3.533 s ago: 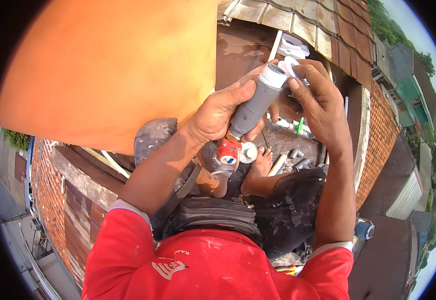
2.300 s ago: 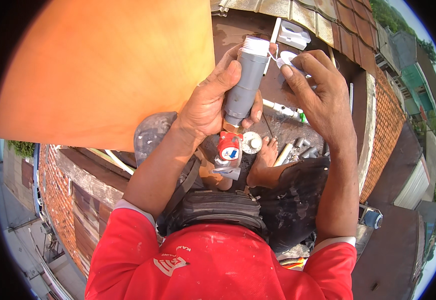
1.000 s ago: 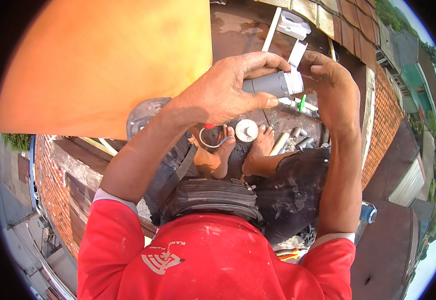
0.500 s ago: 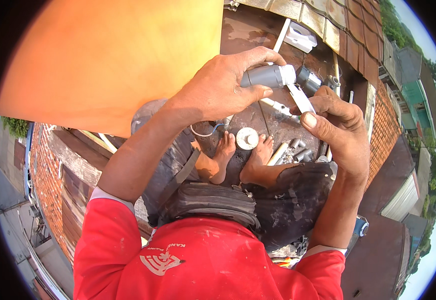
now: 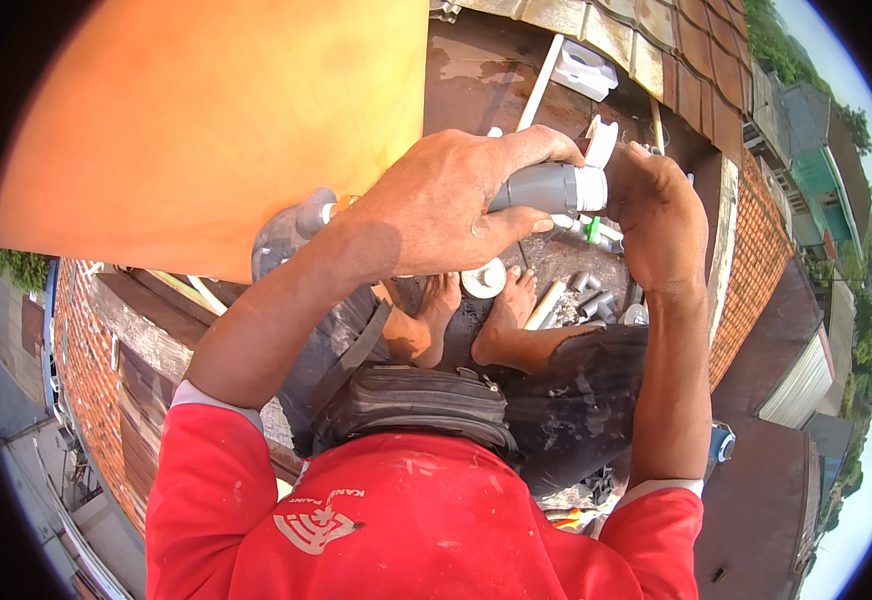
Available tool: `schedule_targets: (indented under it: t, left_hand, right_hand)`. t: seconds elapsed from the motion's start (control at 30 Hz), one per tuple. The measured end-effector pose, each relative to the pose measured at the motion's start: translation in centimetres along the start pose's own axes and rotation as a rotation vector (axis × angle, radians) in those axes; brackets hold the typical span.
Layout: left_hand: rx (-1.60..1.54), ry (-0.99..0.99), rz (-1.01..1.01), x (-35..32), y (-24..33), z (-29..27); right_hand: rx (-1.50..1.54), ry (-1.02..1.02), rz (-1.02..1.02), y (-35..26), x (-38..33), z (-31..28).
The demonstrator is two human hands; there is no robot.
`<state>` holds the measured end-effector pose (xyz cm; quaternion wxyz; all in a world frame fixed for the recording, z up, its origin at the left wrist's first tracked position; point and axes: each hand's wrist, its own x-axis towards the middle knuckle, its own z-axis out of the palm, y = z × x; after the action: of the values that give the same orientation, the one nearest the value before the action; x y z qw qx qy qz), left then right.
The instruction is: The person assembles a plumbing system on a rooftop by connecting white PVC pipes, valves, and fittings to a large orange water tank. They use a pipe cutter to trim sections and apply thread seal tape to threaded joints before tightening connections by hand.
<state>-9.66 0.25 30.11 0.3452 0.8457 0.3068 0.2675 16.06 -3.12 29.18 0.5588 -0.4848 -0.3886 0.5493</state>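
Note:
My left hand (image 5: 446, 190) grips a grey plastic pipe fitting (image 5: 538, 188), thumb below and fingers above. The fitting lies nearly level and points right, its threaded end wrapped in white thread seal tape (image 5: 590, 188). My right hand (image 5: 662, 220) is close against that end, its fingers curled around a white tape spool (image 5: 603, 143), which shows just above the fitting. Some right fingertips are hidden behind the fitting and spool. Beneath the hands, a white pipe with a green-handled valve (image 5: 593, 229) is partly covered.
A round white cap (image 5: 484, 279) lies between my bare feet. Several grey pipe fittings (image 5: 594, 303) and a cream pipe piece (image 5: 546, 305) lie to its right. A white plastic container (image 5: 584, 70) sits farther off. A large orange surface (image 5: 216, 130) rises at left; roof tiles (image 5: 706, 60) border the right.
My right hand has moved up and left with the spool, from holding a stretched tape strip to close beside the fitting. My left hand and the fitting have shifted slightly right and down.

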Motion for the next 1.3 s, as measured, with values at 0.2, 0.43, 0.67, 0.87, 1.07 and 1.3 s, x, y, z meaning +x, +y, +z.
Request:
schedule_targets:
  t: [0.2, 0.43, 0.67, 0.87, 1.07, 1.3]
  left_hand:
    - [0.059, 0.06, -0.006, -0.1, -1.1, -0.4]
    - [0.319, 0.117, 0.125, -0.1, -2.2, 1.0]
    - [0.363, 0.136, 0.26, 0.3, 0.1, 1.8]
    - [0.409, 0.192, 0.206, -0.4, -0.6, 0.8]
    - [0.468, 0.208, 0.189, 0.7, -1.8, 1.7]
    - [0.486, 0.191, 0.129, 0.1, -2.5, 1.0]
  right_hand:
    - [-0.573, -0.054, 0.101, 0.4, -5.2, 0.7]
    - [-0.331, -0.202, -0.246, -3.0, -8.0, 2.7]
    - [-0.234, 0.02, -0.105, -2.4, -1.7, 1.8]
    - [-0.315, -0.075, 0.031, 1.8, -6.2, 1.0]
    - [-0.298, 0.001, 0.117, 2.7, -12.2, 2.4]
    - [-0.299, -0.039, 0.099, 0.7, -12.1, 2.4]
